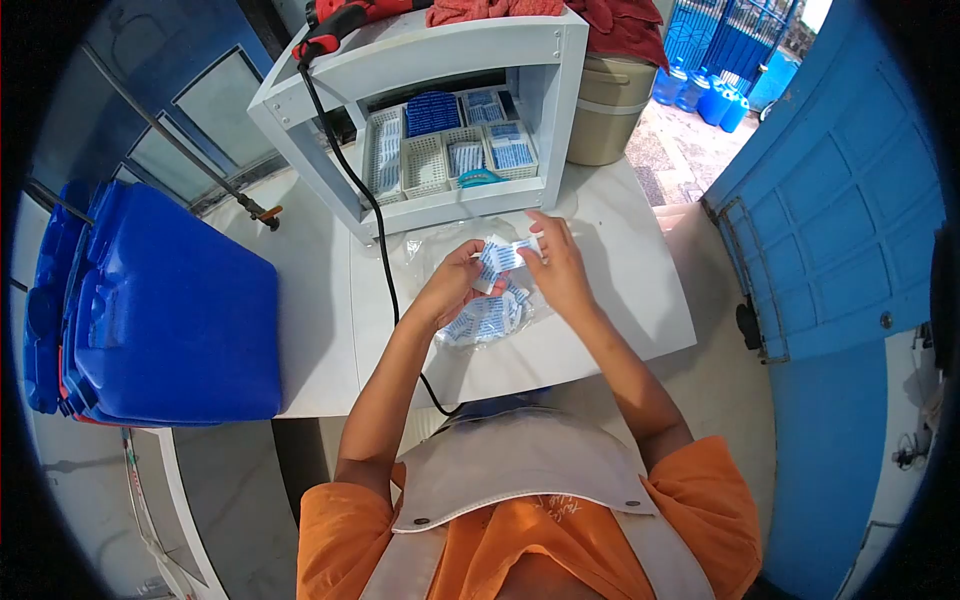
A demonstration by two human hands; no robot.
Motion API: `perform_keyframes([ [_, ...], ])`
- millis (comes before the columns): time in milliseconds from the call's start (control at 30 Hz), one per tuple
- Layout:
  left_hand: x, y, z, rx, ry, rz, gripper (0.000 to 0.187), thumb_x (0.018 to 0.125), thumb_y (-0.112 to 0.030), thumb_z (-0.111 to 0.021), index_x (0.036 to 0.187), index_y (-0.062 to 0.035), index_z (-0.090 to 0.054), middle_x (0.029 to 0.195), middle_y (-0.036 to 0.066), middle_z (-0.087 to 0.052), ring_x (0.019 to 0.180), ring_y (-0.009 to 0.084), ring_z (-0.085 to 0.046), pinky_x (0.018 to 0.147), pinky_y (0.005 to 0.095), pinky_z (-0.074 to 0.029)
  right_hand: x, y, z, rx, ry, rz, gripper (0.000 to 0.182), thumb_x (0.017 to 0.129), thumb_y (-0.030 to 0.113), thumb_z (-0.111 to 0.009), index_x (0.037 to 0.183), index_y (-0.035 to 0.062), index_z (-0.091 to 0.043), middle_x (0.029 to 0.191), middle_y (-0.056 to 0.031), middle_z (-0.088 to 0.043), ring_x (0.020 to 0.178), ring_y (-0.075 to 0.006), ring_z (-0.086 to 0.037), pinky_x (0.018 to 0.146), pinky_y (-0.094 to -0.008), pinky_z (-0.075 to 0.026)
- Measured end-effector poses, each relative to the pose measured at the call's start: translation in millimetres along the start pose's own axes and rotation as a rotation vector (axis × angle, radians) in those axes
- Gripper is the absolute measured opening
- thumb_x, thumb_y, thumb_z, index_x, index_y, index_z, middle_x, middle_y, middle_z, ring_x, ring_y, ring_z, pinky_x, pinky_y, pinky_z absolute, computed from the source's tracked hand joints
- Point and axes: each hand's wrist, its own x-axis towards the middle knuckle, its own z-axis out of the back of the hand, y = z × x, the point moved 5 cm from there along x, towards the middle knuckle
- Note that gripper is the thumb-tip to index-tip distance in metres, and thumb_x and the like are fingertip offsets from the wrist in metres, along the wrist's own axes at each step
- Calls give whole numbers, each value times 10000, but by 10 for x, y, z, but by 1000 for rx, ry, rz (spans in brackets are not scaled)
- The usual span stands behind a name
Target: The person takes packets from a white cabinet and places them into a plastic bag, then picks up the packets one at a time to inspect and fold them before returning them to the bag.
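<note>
Above the smooth white surface, over a loose pile of flat white pieces with blue print, the left hand pinches several similar pieces, and the right hand is clamped on another blue-printed white piece. A light edge grip should keep them uncreased. The right-held piece's long axis runs roughly sideways, right end angled away from the person; the left-held ones point mostly forward.

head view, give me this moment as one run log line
left hand: holding blue-printed packets | right hand: pinching a packet | table: more packets, clear plastic | beyond: white shelf unit, baskets
</note>
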Motion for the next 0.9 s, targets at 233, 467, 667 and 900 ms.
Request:
perform_keyframes([
  [233, 71, -70, -12, 74, -41, -4, 246, 931, -61, -342, 1161, -14, -414, 1009, 126, -545, 879, 200, -583, 775, 339, -520, 269, 82, -44, 371, 500, -115, 563, 793, -4, -591, 1293, 114, -363, 905, -96, -557, 811, -188, -587, 726, -293, -472],
  [467, 127, -168, -162, 56, -92, -188, 253, 886, -32, -381, 1131, -4, -437, 1006, 119, -533, 853, 192, -585, 765, 337, -527, 348, 251, -167, -108, 366, 223, 533, 800, 34, -593, 1291, 84, -392, 1032, -139, -511, 922, -293, -547, 776, -346, -465],
  [667, 242, -198, -81, 18, -202, -303, 308, 868, -5, -370, 1176, -5, -368, 1034, 122, -492, 869, 192, -575, 745, 337, -530, 420, 119, -229, -82, 14, 242, 407, 810, 41, -579, 1208, 43, -495, 1094, -139, -505, 903, -288, -558, 743, -333, -472],
  [900, 473, -358, 10, -133, -376, -244, 399, 925, -115, -389, 1269, -37, -202, 1089, 166, -474, 917, 238, -564, 814, 370, -487, 1106, -134, -432, -13, 83, 143, 187, 800, 11, -504, 937, 32, -629, 935, -172, -588, 858, -355, -576, 755, -403, -458],
])
